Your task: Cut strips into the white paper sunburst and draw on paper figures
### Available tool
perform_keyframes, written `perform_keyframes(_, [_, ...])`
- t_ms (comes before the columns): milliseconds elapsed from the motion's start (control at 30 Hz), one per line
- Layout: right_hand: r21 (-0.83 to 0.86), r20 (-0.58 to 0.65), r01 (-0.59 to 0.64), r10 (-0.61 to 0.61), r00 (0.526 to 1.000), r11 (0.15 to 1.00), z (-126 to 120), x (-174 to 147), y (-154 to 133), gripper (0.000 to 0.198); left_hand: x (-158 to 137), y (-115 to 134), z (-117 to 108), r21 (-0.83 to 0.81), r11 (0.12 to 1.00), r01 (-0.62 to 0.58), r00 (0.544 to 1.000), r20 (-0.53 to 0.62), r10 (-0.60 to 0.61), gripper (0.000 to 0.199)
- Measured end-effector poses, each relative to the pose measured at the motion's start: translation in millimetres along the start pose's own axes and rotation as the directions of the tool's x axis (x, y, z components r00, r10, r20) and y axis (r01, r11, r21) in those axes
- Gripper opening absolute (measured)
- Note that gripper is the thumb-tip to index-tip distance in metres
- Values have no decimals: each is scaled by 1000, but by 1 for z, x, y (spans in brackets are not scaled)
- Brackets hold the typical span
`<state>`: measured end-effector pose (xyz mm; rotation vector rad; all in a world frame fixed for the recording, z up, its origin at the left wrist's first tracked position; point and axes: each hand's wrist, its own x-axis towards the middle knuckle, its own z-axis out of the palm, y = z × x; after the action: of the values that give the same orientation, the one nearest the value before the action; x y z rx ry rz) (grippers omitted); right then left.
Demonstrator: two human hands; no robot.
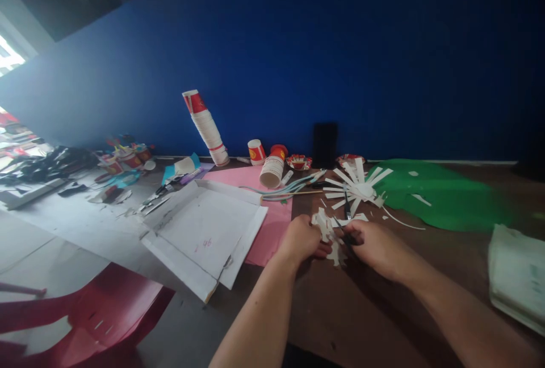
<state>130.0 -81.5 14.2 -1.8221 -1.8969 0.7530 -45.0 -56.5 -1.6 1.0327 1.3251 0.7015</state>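
Observation:
My left hand (303, 237) is closed on the left edge of a white paper cut-out (326, 226) with a jagged outline. Close by on the right, my right hand (368, 241) grips dark-handled scissors (347, 236), whose blades point toward the cut-out. Whether the blades touch the paper is hard to tell. Just beyond the hands lies a cut-open paper cup (364, 191), its strips fanned out around the round base. A dark pointed tool (347, 209) rests on its near strips. Small white scraps are scattered around it.
A flattened white box (204, 231) lies left over pink paper (255, 249). Behind stand a leaning cup stack (206, 129), a single cup (256, 152) and a tipped stack (273, 169). Green sheet (434, 195) and a white packet (517, 274) are right; a red chair (106, 311) stands lower left.

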Motion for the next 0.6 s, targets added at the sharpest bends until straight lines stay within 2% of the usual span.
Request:
perform_keyframes(333, [206,44,-11,2,999,978,-3,2,6,18,3,-1,1,-18,1000,-1,1000,2,1,7])
perform_keyframes(400, [254,-4,-13,14,1000,967,-8,3,7,25,5,-1,1,3,999,-35,998,-47,35,2])
perform_keyframes(533, [422,-167,11,66,984,906,-15,5,6,43,10,6,0,3,983,-184,970,-159,182,15])
perform_keyframes(600, [513,-194,29,83,977,858,-17,6,5,49,12,12,1,41,970,-242,947,-206,245,21])
